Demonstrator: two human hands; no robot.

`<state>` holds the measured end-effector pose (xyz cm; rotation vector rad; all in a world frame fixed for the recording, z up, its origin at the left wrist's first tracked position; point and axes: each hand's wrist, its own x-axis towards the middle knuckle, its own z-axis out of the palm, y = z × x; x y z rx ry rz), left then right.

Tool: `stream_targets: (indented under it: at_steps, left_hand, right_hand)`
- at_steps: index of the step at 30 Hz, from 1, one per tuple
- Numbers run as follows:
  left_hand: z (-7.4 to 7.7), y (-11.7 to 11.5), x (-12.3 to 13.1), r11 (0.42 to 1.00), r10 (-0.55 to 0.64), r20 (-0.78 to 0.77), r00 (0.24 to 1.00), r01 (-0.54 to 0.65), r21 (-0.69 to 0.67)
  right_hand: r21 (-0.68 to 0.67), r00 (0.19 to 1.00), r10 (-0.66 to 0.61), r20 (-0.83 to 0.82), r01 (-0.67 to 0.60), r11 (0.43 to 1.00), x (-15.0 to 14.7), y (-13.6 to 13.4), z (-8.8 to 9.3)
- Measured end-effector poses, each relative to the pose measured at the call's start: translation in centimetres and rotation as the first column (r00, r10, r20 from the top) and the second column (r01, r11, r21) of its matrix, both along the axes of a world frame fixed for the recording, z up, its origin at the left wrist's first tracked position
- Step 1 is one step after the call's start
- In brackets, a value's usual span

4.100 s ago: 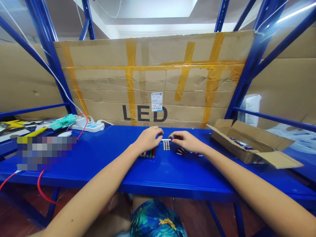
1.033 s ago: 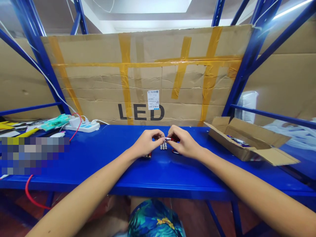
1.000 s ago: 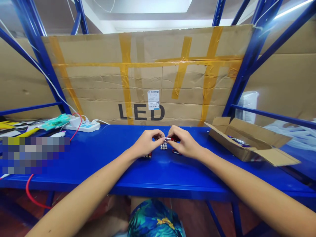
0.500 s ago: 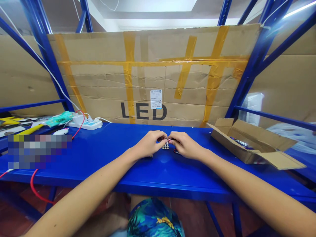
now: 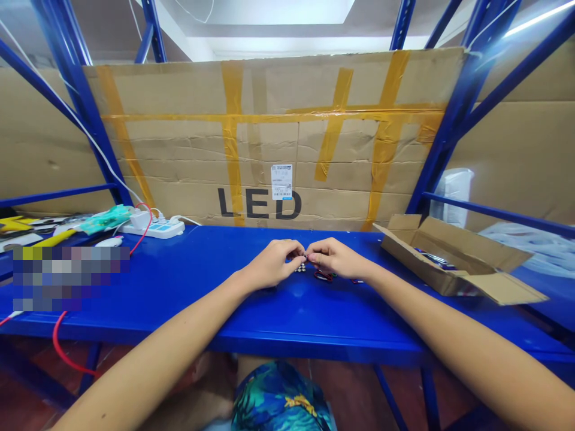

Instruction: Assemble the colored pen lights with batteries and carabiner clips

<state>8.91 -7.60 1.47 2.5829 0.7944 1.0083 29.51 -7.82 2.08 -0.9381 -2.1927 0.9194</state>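
Above the blue table, my left hand point(image 5: 275, 263) and my right hand point(image 5: 336, 257) meet fingertip to fingertip. Both are closed in a pinch around something tiny and dark between them, too small to name. Just below the fingertips, several small silvery round pieces point(image 5: 300, 268) stand close together on the tabletop, partly hidden by my left thumb. Under my right hand lies a small red and black item point(image 5: 323, 276) that looks like a looped wire. Another small reddish piece point(image 5: 357, 281) shows beneath my right wrist.
The blue table point(image 5: 287, 320) has an open cardboard box point(image 5: 449, 257) with small items at right. At left are a white power strip point(image 5: 157, 227), a red cable point(image 5: 60, 341) and assorted tools. A large taped cardboard panel point(image 5: 188, 155) stands behind, between blue posts.
My right hand has turned and lifted slightly, uncovering more of the red and black item and the reddish piece. My left hand stays nearly in place. The whole view has shifted a little.
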Motion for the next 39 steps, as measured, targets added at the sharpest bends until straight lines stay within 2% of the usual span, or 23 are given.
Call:
stream_targets:
  at_steps: [2,4,7,9,11,12,14,17,21,24,27,30,36,39]
  left_hand:
    - [0.0,0.0,0.1,1.000,-0.010,0.009,1.000,0.010,-0.018]
    - [0.2,0.1,0.0,0.998,-0.013,0.050,0.999,0.016,-0.055]
    - [0.8,0.3,-0.3,0.985,0.024,0.203,0.979,0.011,-0.173]
    - [1.4,0.5,-0.7,0.972,0.074,0.316,0.946,0.003,-0.236]
    - [2.0,0.7,-1.0,0.964,0.110,0.413,0.904,0.004,-0.265]
    - [2.2,0.8,-1.2,0.961,0.116,0.461,0.880,0.018,-0.275]
    - [2.4,1.0,-1.3,0.945,0.117,0.559,0.821,0.081,-0.317]
    - [2.6,1.2,-1.3,0.887,0.130,0.698,0.705,0.232,-0.400]
    - [2.9,1.0,-1.3,0.800,0.153,0.796,0.585,0.399,-0.447]
    - [3.0,1.2,-1.5,0.726,0.183,0.830,0.527,0.496,-0.476]
    - [3.0,1.5,-1.6,0.649,0.264,0.835,0.482,0.552,-0.524]
    - [3.0,1.8,-1.7,0.612,0.315,0.821,0.476,0.559,-0.560]
    - [3.0,1.6,-1.6,0.535,0.273,0.786,0.554,0.592,-0.603]
    - [3.0,1.2,-1.5,0.519,0.267,0.744,0.612,0.560,-0.646]
  right_hand:
    - [-0.082,1.000,0.015,-0.013,-0.016,0.997,0.0,0.0,0.0]
    - [-0.087,1.000,0.027,-0.015,-0.028,0.996,0.1,0.2,0.2]
    - [0.096,0.994,-0.011,-0.109,0.021,0.995,0.5,0.8,0.6]
    - [0.229,0.976,-0.092,-0.199,0.137,0.964,1.2,1.3,0.9]
    - [0.331,0.971,-0.189,-0.150,0.229,0.915,2.0,1.6,1.1]
    - [0.384,0.977,-0.203,-0.064,0.212,0.899,2.4,1.6,1.2]
    - [0.463,0.977,-0.162,0.142,0.079,0.883,2.9,1.4,1.2]
    - [0.470,0.931,-0.078,0.356,-0.106,0.876,2.8,0.7,1.0]
    - [0.488,0.884,-0.082,0.461,-0.175,0.855,2.1,0.0,0.7]
    - [0.504,0.855,-0.092,0.510,-0.210,0.838,1.8,-0.2,0.6]
    - [0.514,0.847,-0.064,0.528,-0.258,0.818,1.4,-0.4,0.3]
    - [0.508,0.842,-0.058,0.537,-0.267,0.819,1.1,-0.6,0.2]
    - [0.547,0.828,-0.178,0.532,-0.176,0.818,0.9,-1.1,0.6]
    - [0.496,0.763,-0.193,0.617,-0.187,0.848,0.8,-1.5,1.1]
